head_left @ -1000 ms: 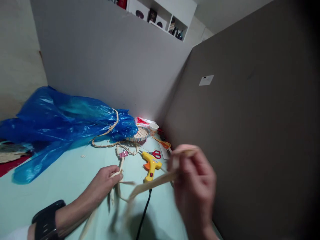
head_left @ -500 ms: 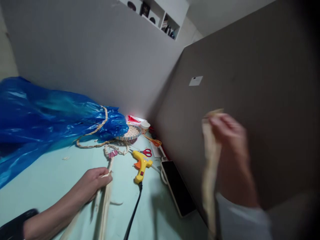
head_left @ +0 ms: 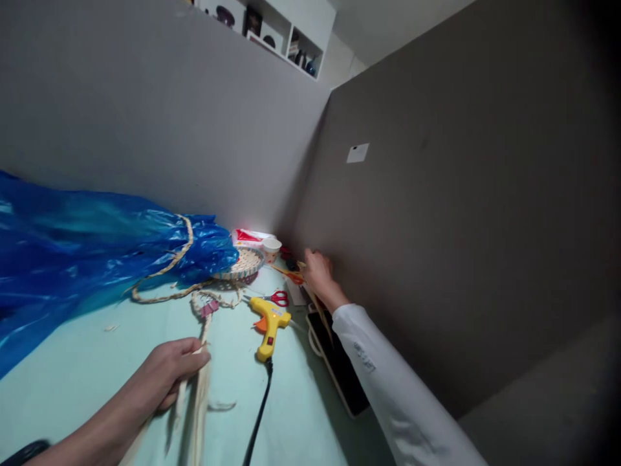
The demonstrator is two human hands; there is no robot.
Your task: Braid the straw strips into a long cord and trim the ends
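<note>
My left hand pinches a pale braid of flat plant fibre at its lower end. Long loose fibre strands hang from that grip toward the near edge. A pink binder clip grips the braid just beyond my fingers. My right hand is stretched far forward by the dark partition, closed on a thin fibre strip that trails back over the phone. Close to its fingers lie orange-handled scissors.
A yellow glue gun with a black cord lies mid-table, near red-handled scissors. A black-screened phone rests at the right. Farther back are a woven basket, a paper cup and a rope-tied blue plastic bag.
My right hand has moved from high on the right, forward and left, down toward the orange scissors, with its fibre strip. My left hand keeps its grip on the braid.
</note>
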